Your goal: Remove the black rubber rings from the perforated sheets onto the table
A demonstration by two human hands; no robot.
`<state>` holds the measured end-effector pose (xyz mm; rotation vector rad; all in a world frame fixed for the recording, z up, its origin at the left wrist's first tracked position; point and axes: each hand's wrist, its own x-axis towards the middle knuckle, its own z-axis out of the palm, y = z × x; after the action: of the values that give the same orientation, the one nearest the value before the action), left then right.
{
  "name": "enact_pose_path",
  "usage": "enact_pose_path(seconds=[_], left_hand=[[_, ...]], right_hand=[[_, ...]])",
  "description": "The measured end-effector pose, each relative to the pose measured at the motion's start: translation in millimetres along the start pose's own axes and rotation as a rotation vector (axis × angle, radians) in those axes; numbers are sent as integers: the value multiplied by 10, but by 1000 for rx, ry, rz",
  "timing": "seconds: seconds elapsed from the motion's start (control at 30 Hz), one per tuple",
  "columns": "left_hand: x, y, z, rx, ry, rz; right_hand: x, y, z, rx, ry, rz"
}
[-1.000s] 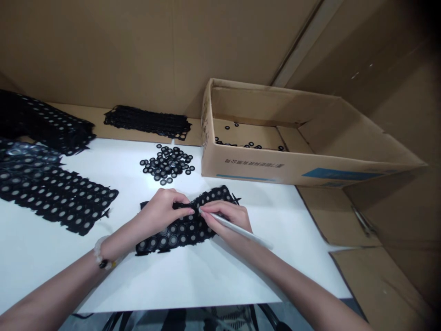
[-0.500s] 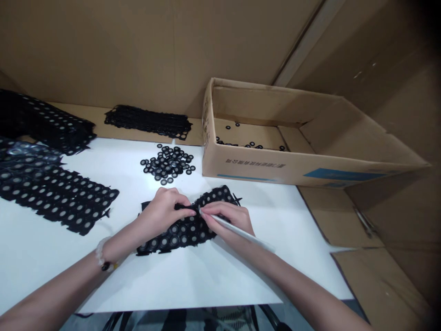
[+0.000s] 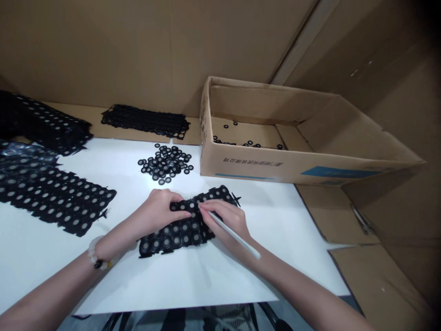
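Note:
A black rubber sheet [image 3: 176, 239] with rows of round, grey-centred rings lies on the white table between my hands. My left hand [image 3: 159, 208] grips its far part, thumb on the near side and the fingers partly hidden behind a raised row. In a pen-like grip, my right hand [image 3: 228, 223] holds a slim white stick-like tool [image 3: 239, 238]. The tool's tip is at the sheet beside my left thumb; whether it touches a ring I cannot tell. Just beyond the sheet is a pile of loose black rings [image 3: 167, 162].
An open cardboard box [image 3: 253, 163] with several loose rings inside stands at the back right. More ringed sheets [image 3: 74, 202] lie at the left, below a darker stack [image 3: 51, 122]. Another black stack [image 3: 144, 121] rests by the back cardboard wall [image 3: 103, 50].
My left hand has drawn back slightly left, and more rings show between my hands. The white tool has tilted, its rear end now lower and further left. The view has shifted a little.

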<state>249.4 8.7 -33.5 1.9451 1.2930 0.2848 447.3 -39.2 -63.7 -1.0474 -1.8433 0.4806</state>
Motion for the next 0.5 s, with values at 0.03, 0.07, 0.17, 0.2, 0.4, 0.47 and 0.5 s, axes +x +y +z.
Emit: enact_pose_path(seconds=[0.03,0.07,0.17,0.2,0.4,0.47,0.5], left_hand=[[1,0,-6,-1,-16,-8],[1,-2,-8,-12,-30,-19],[5,-26,-1,-54,-83,-50],[6,-39,1,-62,-100,-54],[10,-102,-20,-163,-138,-41],[14,-107,-20,-168,-135,-52],[17,-108,-18,-164,-133,-60]], right_hand=[[7,-1,-10,3,4,6],[17,-12,-23,13,4,21],[61,-90,-76,62,-16,143],[77,-125,-96,78,-30,193],[130,-245,-168,119,-92,312],[133,-239,-168,126,-119,312],[132,-230,-166,129,-127,313]])
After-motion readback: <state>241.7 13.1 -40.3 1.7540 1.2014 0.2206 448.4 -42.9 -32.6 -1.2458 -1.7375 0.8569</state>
